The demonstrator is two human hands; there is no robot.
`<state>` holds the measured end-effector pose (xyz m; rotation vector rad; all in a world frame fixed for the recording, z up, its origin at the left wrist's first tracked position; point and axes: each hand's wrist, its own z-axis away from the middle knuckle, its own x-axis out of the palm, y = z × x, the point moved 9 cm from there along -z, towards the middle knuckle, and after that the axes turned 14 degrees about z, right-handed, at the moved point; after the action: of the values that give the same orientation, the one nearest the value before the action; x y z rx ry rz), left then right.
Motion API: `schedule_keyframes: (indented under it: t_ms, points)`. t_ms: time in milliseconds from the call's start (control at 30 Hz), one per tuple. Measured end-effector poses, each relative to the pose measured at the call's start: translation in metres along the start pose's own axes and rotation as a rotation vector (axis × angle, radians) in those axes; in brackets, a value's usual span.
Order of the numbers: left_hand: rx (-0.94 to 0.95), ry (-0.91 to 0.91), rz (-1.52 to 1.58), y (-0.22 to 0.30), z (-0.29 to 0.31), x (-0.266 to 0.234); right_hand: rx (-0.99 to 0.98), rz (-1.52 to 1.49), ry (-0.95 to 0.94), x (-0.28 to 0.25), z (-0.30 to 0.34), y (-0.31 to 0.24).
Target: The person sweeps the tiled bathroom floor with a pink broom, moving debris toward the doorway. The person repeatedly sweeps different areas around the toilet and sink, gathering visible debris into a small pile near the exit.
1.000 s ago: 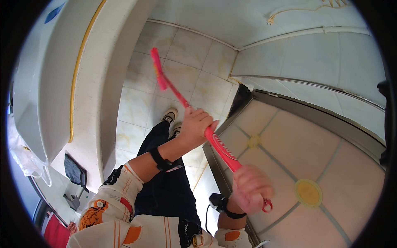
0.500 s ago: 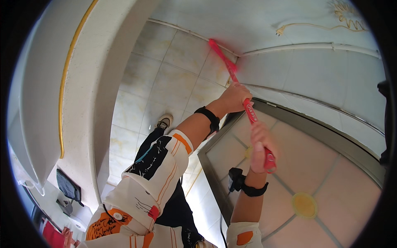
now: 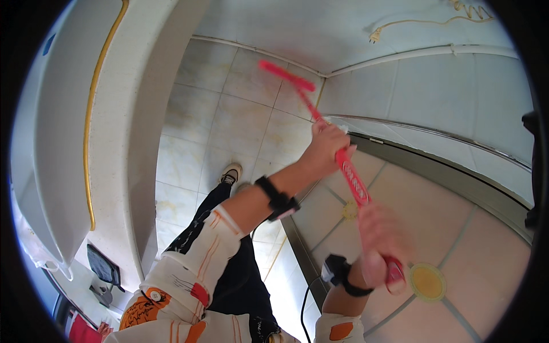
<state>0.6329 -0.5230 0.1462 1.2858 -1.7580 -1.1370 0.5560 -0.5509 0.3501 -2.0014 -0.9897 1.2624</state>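
Note:
Both my hands grip a red long-handled brush (image 3: 353,180). Its narrow crossbar head is blurred over the tiled floor, close to the foot of the wall, and I cannot tell whether it touches the tiles. Higher on the handle, nearer the head, my left hand (image 3: 327,147) is closed around the shaft. Down by the handle's end my right hand (image 3: 382,243) wraps around it, smeared by motion. A dark strap with a small device sits on each wrist. My shoe (image 3: 231,173) stands on the floor tiles (image 3: 237,123), left of my left hand.
A grey-framed door-like panel (image 3: 440,228) with pinkish panes lies close by my right hand. At left a pale ledge (image 3: 140,114) runs lengthwise, with a yellow hose (image 3: 89,143) along it. A white pipe (image 3: 412,55) follows the wall, below a plugged cord (image 3: 400,24).
The brush head has swung left, away from the corner and over the tiles. My right hand has moved down and right with the handle's end. My left hand has shifted slightly.

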Motion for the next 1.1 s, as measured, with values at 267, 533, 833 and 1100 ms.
schedule_keyframes:
  t_ms: [267,533,833,1100]
  points:
    - [-0.103,-0.249,-0.014,-0.063,0.008,0.030,0.088,-0.282,0.116,0.020,0.020,0.070]
    - [-0.144,-0.215,-0.140,0.019,0.091,-0.055,0.359,-0.348,0.157,0.035,0.068,-0.002]
    - [0.012,-0.239,0.102,0.032,0.022,-0.014,0.152,-0.088,0.075,-0.008,0.015,-0.050]
    - [-0.088,-0.345,0.145,-0.039,0.057,-0.030,-0.073,-0.140,-0.148,0.067,0.014,-0.043]
